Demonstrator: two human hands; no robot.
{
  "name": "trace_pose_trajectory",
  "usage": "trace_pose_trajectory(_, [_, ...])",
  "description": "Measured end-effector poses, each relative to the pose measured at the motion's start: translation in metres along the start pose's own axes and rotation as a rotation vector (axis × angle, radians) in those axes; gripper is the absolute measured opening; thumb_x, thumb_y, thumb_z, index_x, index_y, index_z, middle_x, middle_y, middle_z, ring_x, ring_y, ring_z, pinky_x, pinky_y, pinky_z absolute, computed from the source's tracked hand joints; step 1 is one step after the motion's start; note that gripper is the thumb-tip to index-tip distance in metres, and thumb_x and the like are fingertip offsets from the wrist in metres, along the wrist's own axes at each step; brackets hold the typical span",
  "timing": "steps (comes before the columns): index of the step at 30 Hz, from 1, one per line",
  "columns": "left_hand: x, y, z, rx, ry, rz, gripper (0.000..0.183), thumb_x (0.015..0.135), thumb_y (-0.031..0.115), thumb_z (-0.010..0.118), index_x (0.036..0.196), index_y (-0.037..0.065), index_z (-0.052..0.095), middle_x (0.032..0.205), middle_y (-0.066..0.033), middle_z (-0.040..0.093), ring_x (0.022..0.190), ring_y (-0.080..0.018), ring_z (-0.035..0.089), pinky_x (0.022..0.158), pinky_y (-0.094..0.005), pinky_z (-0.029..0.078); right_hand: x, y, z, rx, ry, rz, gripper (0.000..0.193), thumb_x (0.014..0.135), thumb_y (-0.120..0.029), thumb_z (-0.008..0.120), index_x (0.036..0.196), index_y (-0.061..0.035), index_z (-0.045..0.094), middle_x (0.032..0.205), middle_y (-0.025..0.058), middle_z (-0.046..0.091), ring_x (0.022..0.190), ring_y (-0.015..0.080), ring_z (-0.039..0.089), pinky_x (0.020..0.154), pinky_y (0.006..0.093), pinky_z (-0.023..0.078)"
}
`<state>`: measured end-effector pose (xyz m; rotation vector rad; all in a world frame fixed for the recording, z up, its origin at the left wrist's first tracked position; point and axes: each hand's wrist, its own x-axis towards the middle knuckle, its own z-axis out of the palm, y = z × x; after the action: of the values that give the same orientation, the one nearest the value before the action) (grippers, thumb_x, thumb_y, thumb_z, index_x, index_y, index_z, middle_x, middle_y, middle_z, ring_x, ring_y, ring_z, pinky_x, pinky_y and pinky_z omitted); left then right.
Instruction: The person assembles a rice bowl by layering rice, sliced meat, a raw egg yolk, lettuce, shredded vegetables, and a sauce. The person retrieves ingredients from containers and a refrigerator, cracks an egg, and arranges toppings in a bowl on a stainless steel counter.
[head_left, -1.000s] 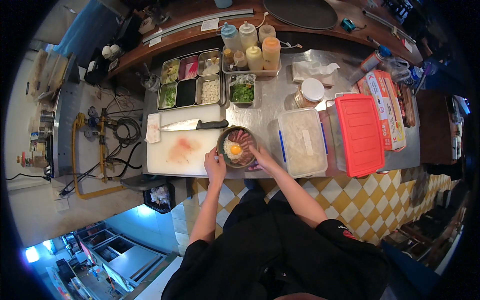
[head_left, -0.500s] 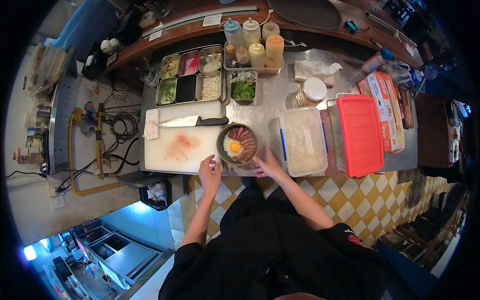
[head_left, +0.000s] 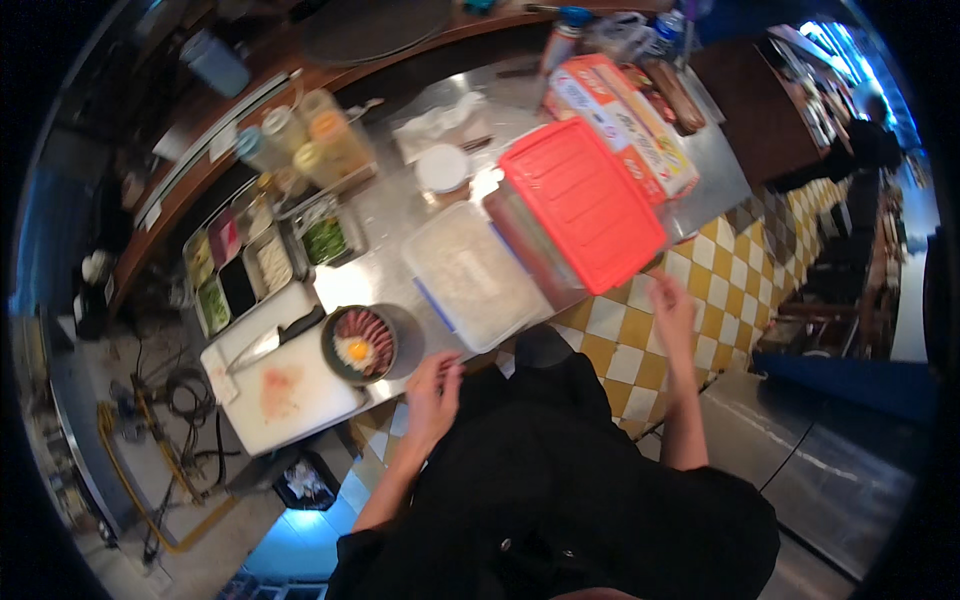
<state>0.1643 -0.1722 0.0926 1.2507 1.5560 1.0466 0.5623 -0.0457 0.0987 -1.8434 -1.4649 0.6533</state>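
Observation:
My left hand (head_left: 434,392) is at the table's front edge with its fingers loosely bent and apart, and nothing shows in it. A dark bowl (head_left: 328,345) of sliced meat, white rice and an egg yolk stands to its left. My right hand (head_left: 672,305) hangs past the table edge, near the corner of a red lid (head_left: 590,205); its fingers are blurred and loosely bent, with nothing visible in them. Left of the bowl lies a white cutting board (head_left: 310,400) with a reddish stain and a black-handled knife (head_left: 300,322).
Clear containers (head_left: 470,275) stand at the front edge, one under the red lid. Behind are a white-lidded jar (head_left: 442,168), squeeze bottles (head_left: 333,135), metal trays of chopped ingredients (head_left: 272,262) and a long box (head_left: 620,125). A person (head_left: 872,145) stands far right above the checkered floor (head_left: 620,345).
My view has turned to the right, tilting the table in the picture. Both hands have come away from beside the bowl; my right hand has swung right, past the red lid.

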Motion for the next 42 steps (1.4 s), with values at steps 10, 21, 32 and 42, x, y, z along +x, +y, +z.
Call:
trace_pose_trajectory(10, [0.337, 0.078, 0.192, 0.687, 0.157, 0.456, 0.052, 0.093, 0.020, 0.072, 0.138, -0.001, 0.056, 0.123, -0.0254, 0.063, 0.108, -0.0412, 0.065, 0.093, -0.0493, 0.053, 0.124, 0.096, -0.010, 0.387, -0.709, 0.699, 0.086, 0.089, -0.060, 0.075, 0.144, -0.0019, 0.045, 0.124, 0.0198, 0.067, 0.091, 0.0287, 0.074, 0.073, 0.0464, 0.064])
trace_pose_trajectory(21, [0.387, 0.064, 0.189, 0.675, -0.013, 0.299, 0.032, 0.095, 0.031, 0.070, 0.111, 0.003, 0.074, 0.106, -0.0257, 0.071, 0.102, -0.0448, 0.067, 0.090, -0.0502, 0.053, 0.096, 0.049, -0.018, 1.238, -0.406, 0.877, 0.027, 0.107, -0.019, 0.055, 0.133, -0.0139, 0.056, 0.127, -0.0003, 0.063, 0.113, 0.0151, 0.061, 0.103, 0.0466, 0.047])
trace_pose_trajectory(32, [0.333, 0.192, 0.159, 0.436, -0.082, 0.376, 0.031, 0.100, 0.022, 0.066, 0.122, 0.001, 0.060, 0.103, -0.0233, 0.071, 0.100, -0.0373, 0.070, 0.089, -0.0423, 0.054, 0.083, 0.008, -0.094, 1.082, -0.619, 0.871, 0.058, 0.101, -0.019, 0.068, 0.149, -0.0026, 0.040, 0.138, 0.0120, 0.057, 0.124, 0.0259, 0.059, 0.104, 0.0487, 0.049])
trace_pose_trajectory(42, [0.401, 0.171, 0.199, 0.449, 0.099, 0.652, 0.040, 0.092, 0.011, 0.069, 0.131, 0.004, 0.063, 0.130, -0.0231, 0.065, 0.123, -0.0407, 0.061, 0.106, -0.0473, 0.047, 0.204, -0.003, -0.178, -0.379, -0.199, -1.047, 0.049, 0.087, 0.001, 0.062, 0.134, -0.0102, 0.067, 0.148, 0.0174, 0.058, 0.139, 0.0386, 0.053, 0.113, 0.0556, 0.043])
